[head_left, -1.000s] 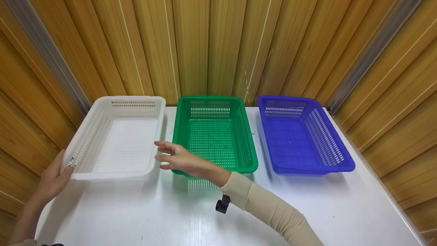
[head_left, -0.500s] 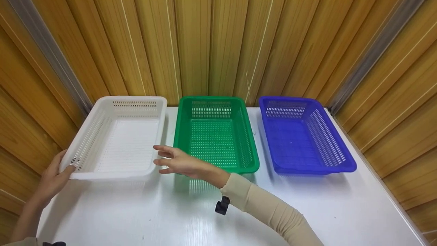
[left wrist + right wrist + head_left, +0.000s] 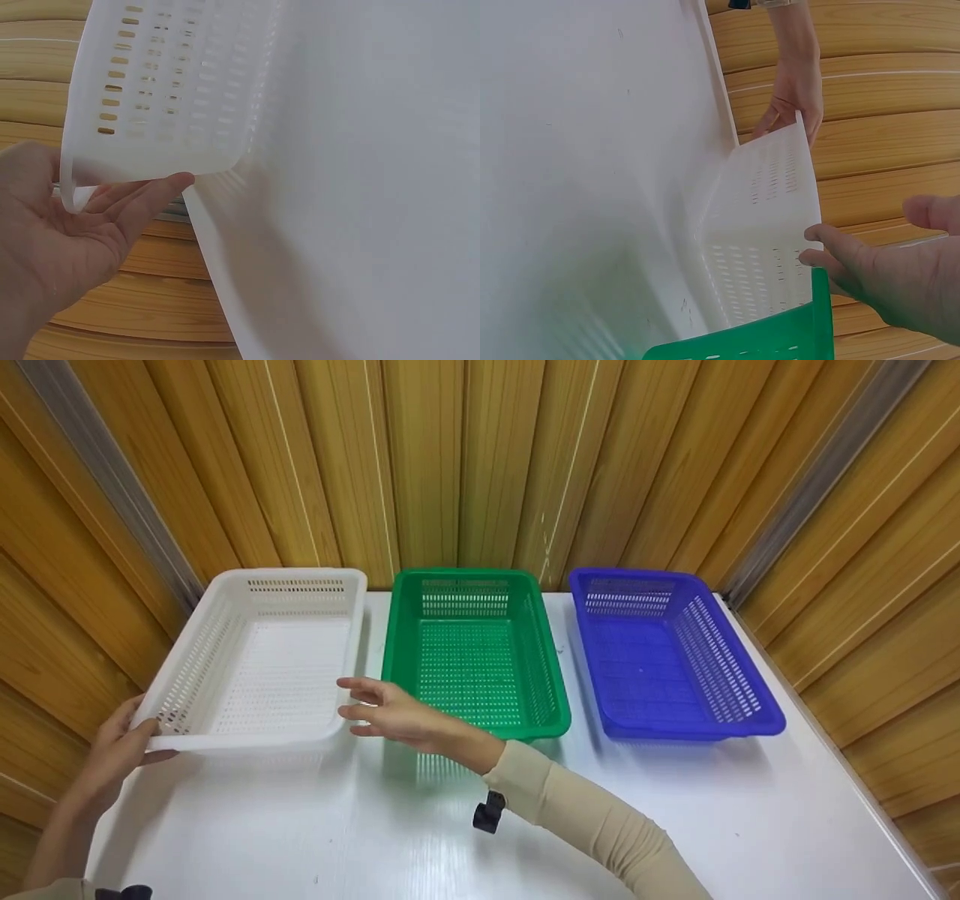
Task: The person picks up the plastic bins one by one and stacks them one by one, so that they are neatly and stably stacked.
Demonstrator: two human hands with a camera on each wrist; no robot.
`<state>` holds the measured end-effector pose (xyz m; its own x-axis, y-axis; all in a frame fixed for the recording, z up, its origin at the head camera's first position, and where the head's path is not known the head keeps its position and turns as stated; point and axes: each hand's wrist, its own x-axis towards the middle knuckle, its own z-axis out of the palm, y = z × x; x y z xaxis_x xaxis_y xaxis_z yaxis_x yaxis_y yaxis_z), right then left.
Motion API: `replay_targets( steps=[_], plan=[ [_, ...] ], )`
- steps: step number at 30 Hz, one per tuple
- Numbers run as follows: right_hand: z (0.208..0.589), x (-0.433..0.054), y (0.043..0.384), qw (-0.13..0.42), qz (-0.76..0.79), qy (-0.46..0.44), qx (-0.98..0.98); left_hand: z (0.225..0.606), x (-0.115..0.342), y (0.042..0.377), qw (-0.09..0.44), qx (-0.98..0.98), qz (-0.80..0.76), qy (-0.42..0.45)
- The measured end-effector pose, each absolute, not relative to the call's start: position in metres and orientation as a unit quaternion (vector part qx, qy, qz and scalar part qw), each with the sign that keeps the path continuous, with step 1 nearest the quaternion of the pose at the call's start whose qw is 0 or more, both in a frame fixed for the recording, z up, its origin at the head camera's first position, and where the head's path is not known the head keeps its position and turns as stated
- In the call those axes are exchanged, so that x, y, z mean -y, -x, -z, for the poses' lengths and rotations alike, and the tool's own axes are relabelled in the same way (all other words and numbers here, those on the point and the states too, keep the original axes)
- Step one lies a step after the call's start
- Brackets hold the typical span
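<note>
White basket: likely light, stiff; best rim-held
Left hand: grip holds eight-o'clock corner
Right hand: grip wide, four o'clock

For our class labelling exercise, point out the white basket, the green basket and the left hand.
White basket (image 3: 289,675), head view: on its floor.
Green basket (image 3: 466,660), head view: on its floor.
Left hand (image 3: 79,244), left wrist view: middle of the hand.

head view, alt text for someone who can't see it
The left hand grips a white basket by its near left corner while the right hand is at its right rim. A green basket and a blue basket complete the row on a white table.
</note>
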<state>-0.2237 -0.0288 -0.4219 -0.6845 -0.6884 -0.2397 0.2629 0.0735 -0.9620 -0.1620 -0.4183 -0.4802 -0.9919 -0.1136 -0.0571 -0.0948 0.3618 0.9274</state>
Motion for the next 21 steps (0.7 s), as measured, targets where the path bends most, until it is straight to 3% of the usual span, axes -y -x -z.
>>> replay_targets(
  steps=[21],
  plan=[
    [0.418, 0.027, 0.231, 0.264, 0.673, 0.181, -0.667, 0.457, 0.4, 0.154, 0.02, 0.707, 0.699, -0.109]
  ],
)
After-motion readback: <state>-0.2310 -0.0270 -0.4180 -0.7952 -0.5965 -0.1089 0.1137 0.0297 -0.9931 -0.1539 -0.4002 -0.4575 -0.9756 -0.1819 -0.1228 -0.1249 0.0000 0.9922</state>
